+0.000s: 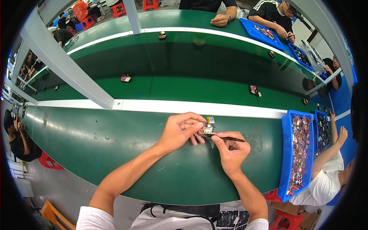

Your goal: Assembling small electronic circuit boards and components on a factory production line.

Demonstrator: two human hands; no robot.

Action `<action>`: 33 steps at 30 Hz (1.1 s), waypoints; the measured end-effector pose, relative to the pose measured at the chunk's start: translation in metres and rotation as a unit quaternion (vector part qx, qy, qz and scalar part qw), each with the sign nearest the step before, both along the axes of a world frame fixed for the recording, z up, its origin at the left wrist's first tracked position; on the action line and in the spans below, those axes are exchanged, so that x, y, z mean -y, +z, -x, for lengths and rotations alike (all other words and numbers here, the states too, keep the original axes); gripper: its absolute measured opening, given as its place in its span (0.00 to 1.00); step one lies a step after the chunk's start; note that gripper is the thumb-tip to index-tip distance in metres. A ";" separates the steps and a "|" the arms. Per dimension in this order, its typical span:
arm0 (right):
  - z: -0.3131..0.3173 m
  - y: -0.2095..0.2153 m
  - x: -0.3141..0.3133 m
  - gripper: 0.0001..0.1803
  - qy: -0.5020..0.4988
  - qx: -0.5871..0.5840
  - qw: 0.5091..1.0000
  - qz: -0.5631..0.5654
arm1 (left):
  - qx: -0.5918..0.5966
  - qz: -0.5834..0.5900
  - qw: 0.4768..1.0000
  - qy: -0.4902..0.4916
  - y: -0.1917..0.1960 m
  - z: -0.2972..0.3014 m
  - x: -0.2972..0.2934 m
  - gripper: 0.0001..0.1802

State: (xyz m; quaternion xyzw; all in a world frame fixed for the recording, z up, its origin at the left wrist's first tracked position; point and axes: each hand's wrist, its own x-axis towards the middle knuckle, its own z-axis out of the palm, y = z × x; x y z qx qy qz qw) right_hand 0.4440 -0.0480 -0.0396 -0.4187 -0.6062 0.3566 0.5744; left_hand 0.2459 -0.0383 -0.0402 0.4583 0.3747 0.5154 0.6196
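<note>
Between the thumb and fingers of my left hand (178, 132) is a small electronic assembly (208, 128), with a red circuit board and a silver and yellow block that looks like a battery. It is held just above the green tabletop (172, 180). My right hand (234, 151) is closed around slim black tweezers (234, 139), in a pencil-like grip. Their tip reaches the lower edge of the assembly. Whether the tip pinches a part of it is too small to tell.
A blue tray (285, 161) of small red and silver parts stands at the right, beside another blue tray (317, 115) of black pieces. Beyond a white rail (161, 106), several similar assemblies lie on a green belt (184, 90). A slanted grey post (69, 57) rises at left. Co-workers sit around.
</note>
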 end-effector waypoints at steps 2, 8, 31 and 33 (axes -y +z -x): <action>0.000 0.000 0.000 0.06 -0.001 0.002 1.000 -0.002 | -0.001 -0.003 1.000 0.002 0.000 0.000 0.000 0.12; -0.001 -0.001 0.000 0.06 -0.001 0.000 1.000 -0.007 | -0.004 -0.003 1.000 0.009 -0.001 -0.001 0.000 0.12; 0.000 0.005 -0.001 0.05 0.005 0.023 1.000 -0.018 | -0.017 0.002 1.000 0.017 -0.001 -0.001 0.000 0.11; -0.001 0.006 -0.002 0.05 0.010 0.035 0.999 -0.016 | -0.019 0.002 1.000 0.015 -0.002 -0.002 0.000 0.11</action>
